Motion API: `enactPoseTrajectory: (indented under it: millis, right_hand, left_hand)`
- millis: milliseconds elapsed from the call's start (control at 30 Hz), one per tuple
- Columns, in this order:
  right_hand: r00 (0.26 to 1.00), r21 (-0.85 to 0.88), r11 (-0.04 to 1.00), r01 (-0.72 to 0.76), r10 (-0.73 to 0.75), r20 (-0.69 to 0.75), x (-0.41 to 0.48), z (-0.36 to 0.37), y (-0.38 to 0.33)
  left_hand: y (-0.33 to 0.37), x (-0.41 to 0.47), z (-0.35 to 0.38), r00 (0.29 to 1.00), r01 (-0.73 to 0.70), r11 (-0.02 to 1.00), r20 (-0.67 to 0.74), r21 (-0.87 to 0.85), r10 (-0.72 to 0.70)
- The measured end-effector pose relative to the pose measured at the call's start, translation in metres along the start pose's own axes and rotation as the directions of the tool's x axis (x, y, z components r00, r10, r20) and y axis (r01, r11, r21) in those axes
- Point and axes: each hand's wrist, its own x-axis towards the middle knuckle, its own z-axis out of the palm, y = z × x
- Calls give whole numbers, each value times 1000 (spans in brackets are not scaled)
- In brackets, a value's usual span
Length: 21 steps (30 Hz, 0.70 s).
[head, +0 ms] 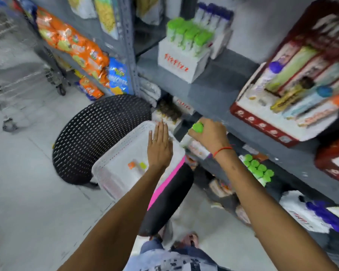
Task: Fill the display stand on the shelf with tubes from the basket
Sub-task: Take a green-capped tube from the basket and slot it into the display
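In the white basket (114,163) two small tubes lie, orange-capped and yellow-capped. The left hand (159,148) hovers flat, fingers spread, empty. The right hand (209,133) grips a green-capped tube (197,127) near the shelf edge (233,122); likely light, rigid, slick, best held mid-barrel. Its barrel is mostly hidden; blur obscures labels.

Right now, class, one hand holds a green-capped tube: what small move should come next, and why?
Probably lift the right hand with its green-capped tube up toward the white display stand on the shelf. The tube is already gripped and clear of the white basket, and the stand already holds other green-capped tubes. The left hand hovers flat over the basket.
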Motion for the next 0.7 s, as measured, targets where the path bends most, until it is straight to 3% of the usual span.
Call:
enactPoseTrajectory:
  millis: [133,267,467,700]
  right_hand:
    - [975,69,990,-120,131,-182,6,-87,24]
    - [916,61,987,-149,161,-368,9,-164,52]
    - [873,-82,965,-249,187,-450,37,-212,74]
    - [868,-161,939,-303,202,-454,55,-201,79]
  left_hand:
    - [67,38,-13,973,-219,976,-80,-21,216]
    - [126,60,-18,934,-357,931,9,-72,358]
    - [151,78,0,909,-343,939,265,33,322]
    - [149,80,-3,893,-372,928,287,39,346]
